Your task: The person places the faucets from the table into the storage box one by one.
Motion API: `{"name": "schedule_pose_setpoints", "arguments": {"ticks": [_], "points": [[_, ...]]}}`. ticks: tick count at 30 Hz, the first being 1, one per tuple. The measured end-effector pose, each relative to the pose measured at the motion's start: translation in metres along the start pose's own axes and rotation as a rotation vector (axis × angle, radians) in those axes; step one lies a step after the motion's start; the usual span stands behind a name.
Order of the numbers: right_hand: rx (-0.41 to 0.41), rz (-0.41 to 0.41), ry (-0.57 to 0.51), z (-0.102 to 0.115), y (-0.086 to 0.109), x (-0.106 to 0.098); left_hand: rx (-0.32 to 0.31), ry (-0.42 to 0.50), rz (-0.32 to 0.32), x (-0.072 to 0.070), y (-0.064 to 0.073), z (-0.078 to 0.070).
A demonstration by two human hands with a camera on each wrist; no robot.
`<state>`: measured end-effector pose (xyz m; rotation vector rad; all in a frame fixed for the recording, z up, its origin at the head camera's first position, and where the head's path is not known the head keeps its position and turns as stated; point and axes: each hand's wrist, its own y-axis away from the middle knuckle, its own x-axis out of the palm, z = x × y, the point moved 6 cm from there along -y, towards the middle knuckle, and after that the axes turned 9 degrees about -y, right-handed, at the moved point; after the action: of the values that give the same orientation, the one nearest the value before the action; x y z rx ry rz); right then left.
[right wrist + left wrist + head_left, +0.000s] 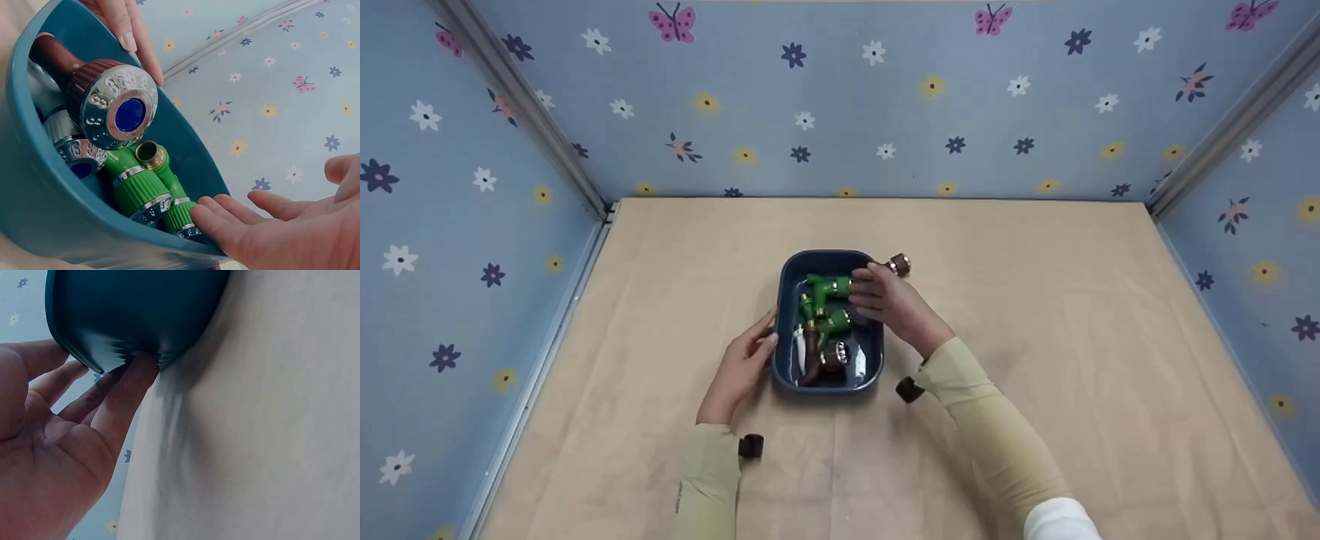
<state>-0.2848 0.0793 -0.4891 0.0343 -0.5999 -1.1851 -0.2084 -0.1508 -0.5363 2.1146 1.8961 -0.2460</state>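
My left hand touches the outer left side of the dark blue bin, its fingers fairly straight against the wall and rim. Inside lie several taps: green taps, a brown tap and a white tap. In the right wrist view the brown tap shows a chrome cap with a blue centre. My right hand hovers at the right rim, fingers extended, holding nothing. Another brown tap shows just beyond that hand, outside the bin; its far part is hidden.
The bin stands on a beige cloth-covered table. Blue flower-patterned walls enclose it at the back and both sides, with metal posts in the corners. A dark wrist device sits under the right sleeve.
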Motion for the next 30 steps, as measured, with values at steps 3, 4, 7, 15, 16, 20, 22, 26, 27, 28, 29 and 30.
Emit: {"name": "schedule_pose_setpoints", "arguments": {"ticks": [3,4,7,15,16,20,22,26,27,28,29,30], "points": [[0.002,0.010,-0.012,0.000,0.002,-0.001,0.001,0.004,0.018,-0.001,0.004,-0.009],[0.003,0.015,-0.016,0.000,0.003,-0.002,0.007,0.001,0.021,-0.001,0.005,-0.012],[0.003,0.027,-0.012,0.000,0.005,-0.003,0.011,0.003,0.016,0.000,0.004,-0.009],[-0.028,0.066,-0.009,0.005,0.014,-0.004,0.034,-0.014,-0.032,0.001,-0.004,0.010],[-0.030,0.067,-0.010,0.005,0.016,-0.004,0.036,-0.017,-0.033,0.001,-0.004,0.010],[-0.044,0.071,-0.016,0.007,0.022,-0.005,0.037,-0.046,-0.032,0.001,-0.003,0.010],[-0.049,0.071,-0.026,0.008,0.024,-0.007,0.040,-0.053,-0.030,0.001,-0.002,0.010],[-0.060,0.074,-0.056,0.009,0.029,-0.010,0.045,-0.046,-0.030,0.001,-0.003,0.010],[-0.061,0.071,-0.063,0.009,0.030,-0.011,0.043,-0.044,-0.031,0.001,-0.003,0.010],[-0.064,0.070,-0.071,0.010,0.031,-0.012,0.041,-0.044,-0.030,0.001,-0.003,0.011],[-0.066,0.069,-0.078,0.010,0.033,-0.013,0.040,-0.046,-0.027,0.001,-0.003,0.010],[-0.069,0.064,-0.084,0.011,0.034,-0.015,0.035,-0.046,-0.027,0.001,-0.003,0.010]]}}
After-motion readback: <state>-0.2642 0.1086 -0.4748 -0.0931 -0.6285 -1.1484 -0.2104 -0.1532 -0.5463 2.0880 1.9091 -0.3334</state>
